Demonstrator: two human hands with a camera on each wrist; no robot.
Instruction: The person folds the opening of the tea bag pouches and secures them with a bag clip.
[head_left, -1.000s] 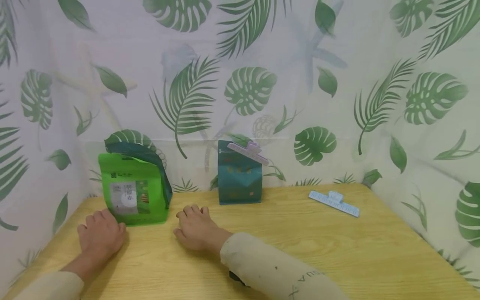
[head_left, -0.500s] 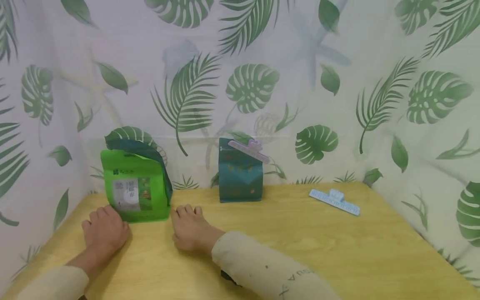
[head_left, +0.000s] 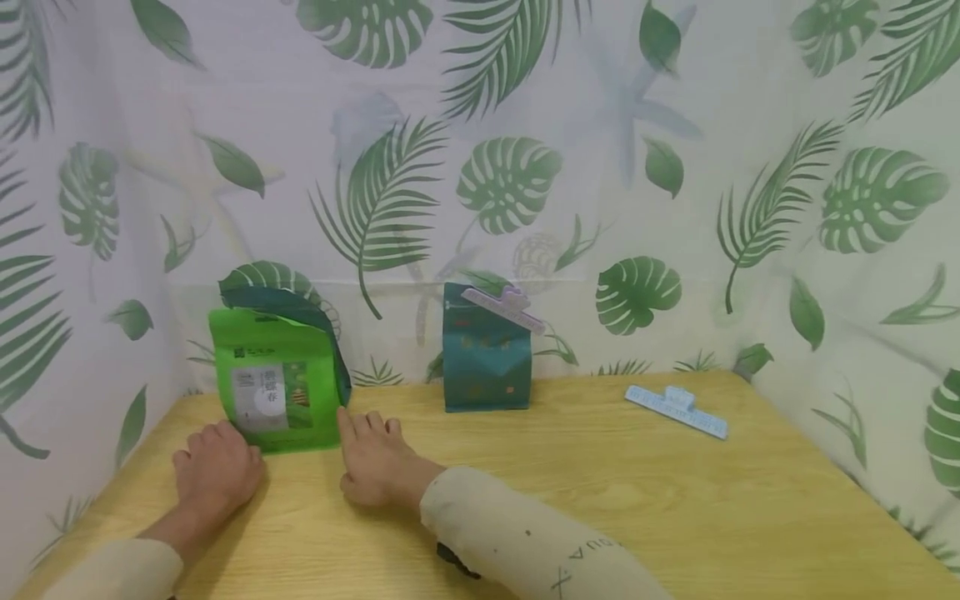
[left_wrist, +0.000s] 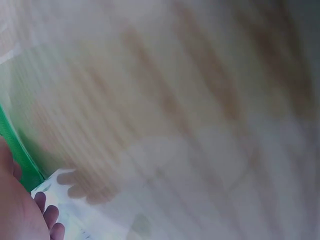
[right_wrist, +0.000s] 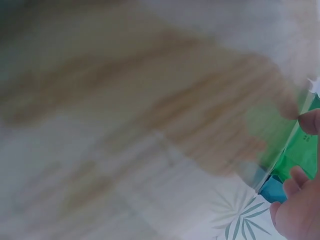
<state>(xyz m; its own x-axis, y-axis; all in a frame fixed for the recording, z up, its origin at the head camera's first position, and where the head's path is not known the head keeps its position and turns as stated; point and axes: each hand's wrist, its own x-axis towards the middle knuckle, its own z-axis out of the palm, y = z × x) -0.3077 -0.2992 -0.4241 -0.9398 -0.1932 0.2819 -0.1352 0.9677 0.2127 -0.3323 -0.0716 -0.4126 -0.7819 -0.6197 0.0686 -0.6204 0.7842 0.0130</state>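
A bright green pouch (head_left: 251, 337) with a pale printed label stands at the left of the table in the head view. My left hand (head_left: 219, 468) lies at its lower left corner, fingers loosely bent. At the lower right edge is my right hand (head_left: 378, 462), its index finger stretched up to the pouch's side and the other fingers relaxed. Neither hand grips it. Right behind stands a dark teal pouch (head_left: 341, 371), mostly hidden. In the right wrist view, the thumb and fingers (right_wrist: 299, 181) are spread beside the green pouch (right_wrist: 295, 159).
Another teal pouch (head_left: 487, 371) stands at the back middle, a purple sealing clip (head_left: 504, 310) slanted across its top. A light blue sealing clip (head_left: 677, 411) lies on the wooden table (head_left: 637, 500) to the right. Leaf-printed cloth (head_left: 570, 208) hangs behind.
My right hand has moved left, from a small gap to the green pouch's edge, and its index finger has straightened. My left hand has shifted slightly right. The head view has tilted a little.
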